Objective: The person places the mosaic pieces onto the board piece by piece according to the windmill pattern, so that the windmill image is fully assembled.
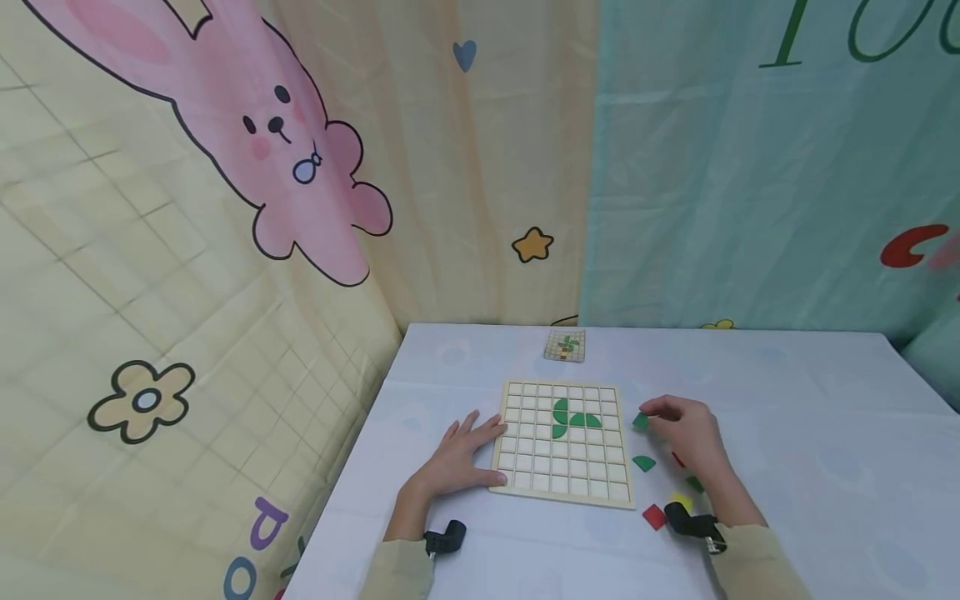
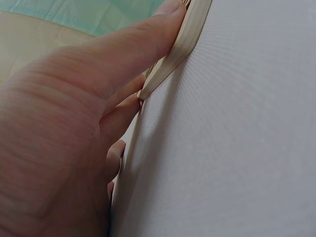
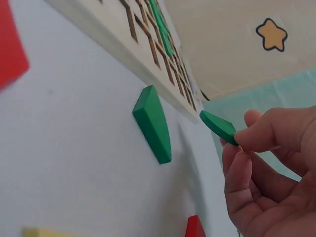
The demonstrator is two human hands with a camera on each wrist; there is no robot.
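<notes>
A square wooden grid board (image 1: 528,482) lies on the table, with several green quarter-circle pieces (image 1: 560,411) set in its cells near the middle. My left hand (image 1: 461,458) rests spread at the board's left edge, thumb and fingertips touching the frame; the left wrist view shows the thumb (image 2: 143,39) on the rim. Right of the board, my right hand (image 1: 690,429) pinches a green quarter-circle piece (image 3: 219,126) between thumb and fingers, held above the table. Below it on the cloth lies another green quarter-circle piece (image 3: 153,123), beside the board's right edge.
Near my right wrist lie a red square (image 1: 654,517), a yellow piece (image 1: 681,501), a green piece (image 1: 695,483) and a partly hidden red piece (image 1: 678,459). A small pattern card (image 1: 565,345) sits behind the board. Printed curtains hang beyond the white table (image 1: 465,358).
</notes>
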